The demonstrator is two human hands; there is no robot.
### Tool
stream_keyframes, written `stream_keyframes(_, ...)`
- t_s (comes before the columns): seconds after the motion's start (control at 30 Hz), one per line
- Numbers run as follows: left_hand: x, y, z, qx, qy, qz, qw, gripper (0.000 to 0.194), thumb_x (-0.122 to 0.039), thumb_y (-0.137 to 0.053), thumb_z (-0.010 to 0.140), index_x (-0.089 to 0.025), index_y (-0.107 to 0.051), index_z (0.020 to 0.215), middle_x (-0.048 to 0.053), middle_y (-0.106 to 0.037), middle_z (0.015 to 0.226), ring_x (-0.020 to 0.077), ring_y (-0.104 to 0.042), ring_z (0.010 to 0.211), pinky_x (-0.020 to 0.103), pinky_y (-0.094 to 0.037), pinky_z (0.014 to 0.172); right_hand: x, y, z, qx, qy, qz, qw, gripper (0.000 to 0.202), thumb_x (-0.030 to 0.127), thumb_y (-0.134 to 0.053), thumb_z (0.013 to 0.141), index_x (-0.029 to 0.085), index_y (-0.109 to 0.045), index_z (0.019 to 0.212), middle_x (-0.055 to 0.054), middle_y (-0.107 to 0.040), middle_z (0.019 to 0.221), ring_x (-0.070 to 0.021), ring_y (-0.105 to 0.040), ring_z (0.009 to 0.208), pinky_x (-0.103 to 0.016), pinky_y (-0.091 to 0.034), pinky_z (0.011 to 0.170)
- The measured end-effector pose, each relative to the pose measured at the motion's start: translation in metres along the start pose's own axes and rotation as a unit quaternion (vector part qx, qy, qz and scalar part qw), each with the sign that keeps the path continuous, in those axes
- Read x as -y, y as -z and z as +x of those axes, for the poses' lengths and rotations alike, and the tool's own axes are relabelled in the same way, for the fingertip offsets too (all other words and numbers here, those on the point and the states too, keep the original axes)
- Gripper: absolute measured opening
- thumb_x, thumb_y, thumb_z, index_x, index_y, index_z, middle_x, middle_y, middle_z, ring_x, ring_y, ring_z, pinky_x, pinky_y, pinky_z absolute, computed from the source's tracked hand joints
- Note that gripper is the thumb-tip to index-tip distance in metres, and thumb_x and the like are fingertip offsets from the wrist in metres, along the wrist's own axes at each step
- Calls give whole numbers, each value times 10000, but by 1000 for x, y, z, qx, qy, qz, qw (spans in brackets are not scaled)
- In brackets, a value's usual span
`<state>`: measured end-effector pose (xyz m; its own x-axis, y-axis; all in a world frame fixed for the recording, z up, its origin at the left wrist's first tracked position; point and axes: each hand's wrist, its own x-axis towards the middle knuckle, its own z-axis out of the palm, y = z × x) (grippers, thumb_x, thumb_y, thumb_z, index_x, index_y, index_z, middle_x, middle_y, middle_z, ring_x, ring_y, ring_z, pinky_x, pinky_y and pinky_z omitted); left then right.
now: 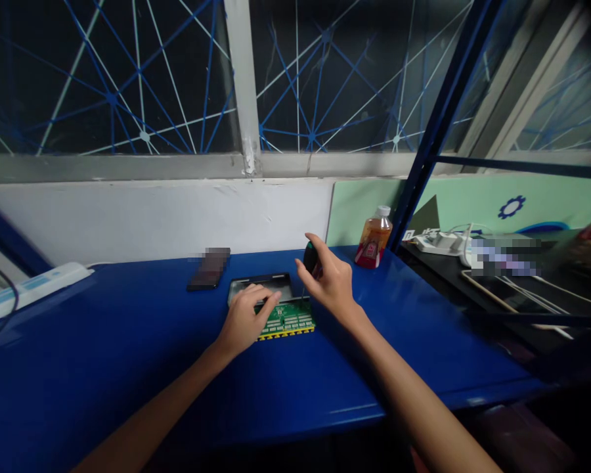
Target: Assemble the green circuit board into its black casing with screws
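Observation:
A green circuit board (288, 316) with a yellow toothed front edge lies on the blue table. Behind it is a dark shallow case (280, 284) with a grey inside. My left hand (249, 315) rests over the left end of the board and case, thumb and fingers apart; I cannot see anything in it. In my right hand (329, 276) is a screwdriver (310, 259) with a black and green handle, held upright between thumb and fingers. Its shaft points down at the right part of the board.
A dark phone (209, 268) lies at the back left, and a bottle of orange drink (374, 238) stands at the back right. A white power strip (34, 289) is at the far left. Beyond a blue post (418, 177), cables lie on a black surface (517, 295).

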<state>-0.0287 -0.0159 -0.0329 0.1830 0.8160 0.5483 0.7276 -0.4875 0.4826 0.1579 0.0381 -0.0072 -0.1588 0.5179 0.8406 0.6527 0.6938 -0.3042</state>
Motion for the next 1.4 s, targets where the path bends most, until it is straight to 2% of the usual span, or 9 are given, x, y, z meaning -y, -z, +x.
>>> stream_keyframes(0.2,0,0,1,-3,-5,-3,1000,308,-286,-503,929,-174,-620,666,20,-644,693,168,-601,711,280,-420,678,1,1,0,26,-7,26,999,508,279,-452,915,160,-390,1405,-30,-663,797,-129,-562,559,-280,-447,557)
stream_keyframes(0.4,1,0,0,-9,-17,-4,1000,301,-284,-504,928,-176,-629,677,19,-651,694,165,-606,706,276,-429,666,0,1,0,-2,-14,19,1000,442,349,-512,897,199,-490,1311,-11,-662,759,-127,-565,554,-277,-440,530)
stream_keyframes(0.57,3,-2,-1,-4,-18,-15,1000,256,-280,-529,919,-178,-664,727,19,-663,721,168,-610,722,286,-435,673,1,1,0,16,-10,37,999,468,304,-461,917,199,-424,1372,-35,-676,870,-125,-575,582,-282,-463,569)
stream_keyframes(0.73,6,-3,-2,-10,-20,-19,1000,196,-271,-560,902,-178,-686,785,28,-682,767,178,-619,759,305,-447,707,1,0,-1,28,0,24,999,503,341,-490,911,190,-415,1386,-53,-665,901,-148,-587,635,-296,-466,589)
stream_keyframes(0.9,6,-4,-2,-7,-28,-25,999,154,-259,-584,887,-185,-698,812,30,-695,780,183,-619,771,315,-463,721,0,0,-1,49,3,48,998,501,284,-408,944,165,-339,1426,-65,-660,907,-151,-591,645,-302,-483,630)
stream_keyframes(1.1,9,-5,-2,-14,-25,-27,999,104,-241,-628,849,-196,-720,828,33,-726,817,188,-648,798,315,-490,745,0,1,1,37,1,17,999,480,367,-480,927,201,-426,1375,-58,-665,887,-169,-605,686,-308,-473,618)
stream_keyframes(1.27,11,-6,-2,-33,-28,-26,999,116,-248,-630,839,-199,-736,850,42,-741,848,192,-673,815,320,-512,760,1,3,1,44,14,31,998,476,284,-404,946,200,-361,1412,-91,-642,1116,-178,-625,830,-309,-490,686)
stream_keyframes(1.4,11,-4,-2,-36,-34,-19,999,136,-224,-612,843,-202,-745,863,47,-750,861,195,-685,820,329,-523,772,0,1,1,27,9,30,999,469,341,-481,918,208,-433,1366,-39,-645,871,-143,-576,645,-289,-478,621)
